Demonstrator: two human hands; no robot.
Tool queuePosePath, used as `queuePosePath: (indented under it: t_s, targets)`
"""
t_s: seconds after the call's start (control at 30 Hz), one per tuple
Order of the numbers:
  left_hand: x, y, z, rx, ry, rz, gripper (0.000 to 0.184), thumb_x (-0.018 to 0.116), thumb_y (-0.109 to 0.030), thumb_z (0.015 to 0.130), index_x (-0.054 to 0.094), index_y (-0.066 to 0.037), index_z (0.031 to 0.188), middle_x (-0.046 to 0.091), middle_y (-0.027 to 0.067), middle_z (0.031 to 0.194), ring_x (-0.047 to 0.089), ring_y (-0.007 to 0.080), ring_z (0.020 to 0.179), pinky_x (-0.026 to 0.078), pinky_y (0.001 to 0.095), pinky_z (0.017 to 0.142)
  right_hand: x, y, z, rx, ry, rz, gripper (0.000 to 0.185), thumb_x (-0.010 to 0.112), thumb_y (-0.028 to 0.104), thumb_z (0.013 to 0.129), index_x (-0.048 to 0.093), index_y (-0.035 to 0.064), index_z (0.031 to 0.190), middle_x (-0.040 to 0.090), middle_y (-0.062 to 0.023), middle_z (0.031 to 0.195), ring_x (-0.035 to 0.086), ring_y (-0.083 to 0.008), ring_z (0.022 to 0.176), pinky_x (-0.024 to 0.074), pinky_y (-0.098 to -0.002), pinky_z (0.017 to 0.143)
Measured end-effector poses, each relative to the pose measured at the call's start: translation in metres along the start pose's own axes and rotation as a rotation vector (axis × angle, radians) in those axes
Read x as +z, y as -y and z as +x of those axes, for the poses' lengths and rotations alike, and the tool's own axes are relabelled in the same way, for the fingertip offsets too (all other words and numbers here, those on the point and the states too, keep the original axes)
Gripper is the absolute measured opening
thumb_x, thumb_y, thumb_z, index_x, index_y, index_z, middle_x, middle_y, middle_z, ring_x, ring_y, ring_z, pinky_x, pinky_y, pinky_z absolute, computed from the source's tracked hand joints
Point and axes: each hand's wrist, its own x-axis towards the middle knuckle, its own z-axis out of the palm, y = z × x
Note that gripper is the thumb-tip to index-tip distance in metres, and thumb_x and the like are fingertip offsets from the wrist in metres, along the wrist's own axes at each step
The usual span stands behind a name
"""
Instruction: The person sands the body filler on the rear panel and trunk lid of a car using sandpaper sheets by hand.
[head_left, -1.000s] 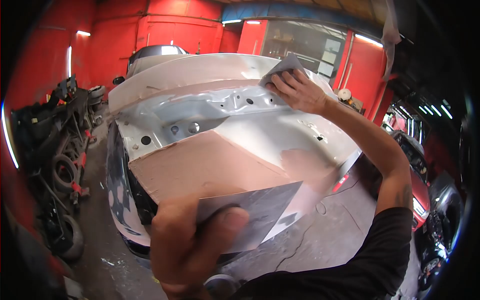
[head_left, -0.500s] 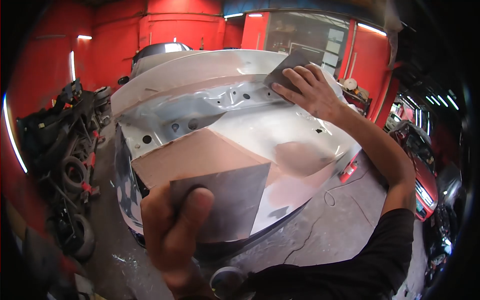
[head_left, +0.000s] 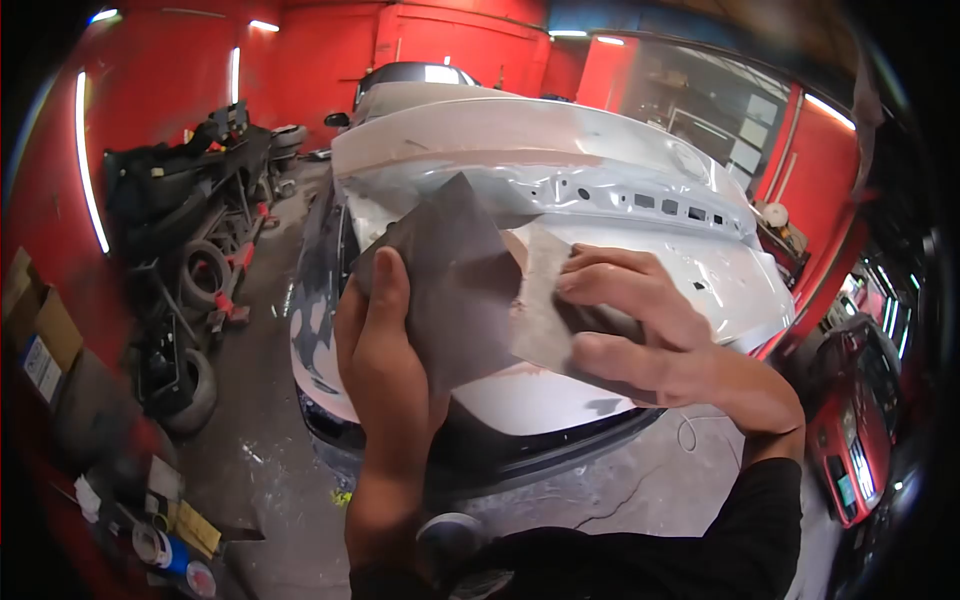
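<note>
My left hand (head_left: pixel 385 330) grips a thin grey filler spreader (head_left: pixel 462 300), thumb on its near face and fingers behind it. Another filler spreader (head_left: pixel 543 295), paler along its face, is held in my right hand (head_left: pixel 650 325), whose fingers bend over it. The two spreaders meet or nearly meet edge to edge, with a little pinkish paste seeming to show at the join. Both are up in front of the car's rear end (head_left: pixel 540 410), which is whitish and bare-looking with pinkish patches. The spreaders hide part of the trunk panel (head_left: pixel 640 245).
Tyres (head_left: pixel 205 270) and removed car parts stand along the left wall. Cans (head_left: pixel 160 545) and a cardboard box (head_left: pixel 50 320) are at lower left. A round tub (head_left: pixel 450 530) is just below my hands. A red car (head_left: pixel 845 430) stands at right; a thin cable lies on the floor.
My right hand has come off the upper right of the trunk, down and inward to my left hand. The left spreader has been raised and turned. The view has swung left.
</note>
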Motion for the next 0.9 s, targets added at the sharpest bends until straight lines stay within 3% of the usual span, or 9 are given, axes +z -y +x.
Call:
queuePosePath:
  t_s: [0.1,0.13,0.37,0.43,0.6,0.77,0.9]
  targets:
    - [-0.009,-0.004,0.004,-0.041,0.041,-0.055,0.037,0.061,-0.03,0.109,0.065,0.002,0.125,0.071,0.0104,0.111,0.07,0.0189,0.097,0.057,0.031,0.084,0.014,-0.013,0.005,0.042,0.126,-0.152,0.037,0.068,0.005,0.094,0.067,0.0018,0.131,0.059,-0.024,0.131,0.061,-0.0452,0.119,0.052,-0.0541,0.1]
    - [-0.008,-0.003,0.004,-0.044,0.028,-0.049,0.037,0.06,-0.03,0.109,0.065,0.002,0.125,0.071,0.0106,0.111,0.07,0.0191,0.097,0.057,0.031,0.084,0.01,-0.014,0.007,0.05,0.124,-0.188,0.046,0.069,0.003,0.086,0.07,0.0034,0.132,0.059,-0.0199,0.131,0.059,-0.0429,0.122,0.0517,-0.0513,0.101]
    - [-0.003,0.001,0.005,0.064,0.061,-0.075,0.037,0.059,-0.031,0.11,0.064,0.002,0.125,0.07,0.0096,0.112,0.068,0.017,0.099,0.055,0.0305,0.087,-0.016,-0.037,-0.016,0.114,0.236,-0.491,0.058,0.065,0.0,0.072,0.072,0.0077,0.129,0.061,-0.0182,0.128,0.061,-0.0391,0.118,0.0542,-0.0468,0.096]
    - [-0.005,0.004,0.001,0.068,0.043,-0.026,0.037,0.059,-0.031,0.11,0.064,0.002,0.124,0.069,0.0078,0.111,0.066,0.0148,0.099,0.054,0.029,0.088,-0.032,-0.025,0.002,0.15,0.077,-0.501,0.051,0.062,0.0,0.076,0.073,0.0071,0.125,0.065,-0.0189,0.118,0.066,-0.0403,0.105,0.0559,-0.0467,0.088]
    - [-0.005,0.012,0.0,0.118,0.04,0.009,0.035,0.058,-0.032,0.111,0.065,0.001,0.12,0.068,0.0033,0.107,0.062,0.0099,0.095,0.051,0.0262,0.087,-0.052,0.003,0.018,0.029,0.176,-0.461,0.039,0.068,0.011,0.073,0.071,0.0039,0.111,0.067,-0.0117,0.103,0.068,-0.0327,0.093,0.0572,-0.0426,0.075]
    - [-0.008,0.015,0.001,0.19,0.014,0.071,0.034,0.057,-0.032,0.111,0.065,0.001,0.118,0.066,0.001,0.102,0.059,0.0071,0.092,0.048,0.0246,0.084,-0.029,0.009,0.005,-0.133,0.148,-0.648,0.037,0.072,0.018,0.068,0.064,0.0073,0.102,0.066,-0.0126,0.098,0.067,-0.0292,0.088,0.0576,-0.0394,0.072]
    - [0.002,0.013,-0.003,0.178,-0.046,0.064,0.033,0.057,-0.031,0.112,0.066,0.0,0.113,0.063,-0.0019,0.096,0.055,0.0053,0.088,0.046,0.0233,0.08,-0.01,0.012,0.009,-0.132,0.158,-0.637,0.04,0.074,0.017,0.069,0.063,0.0063,0.105,0.068,-0.0141,0.101,0.067,-0.0304,0.088,0.0589,-0.0411,0.073]
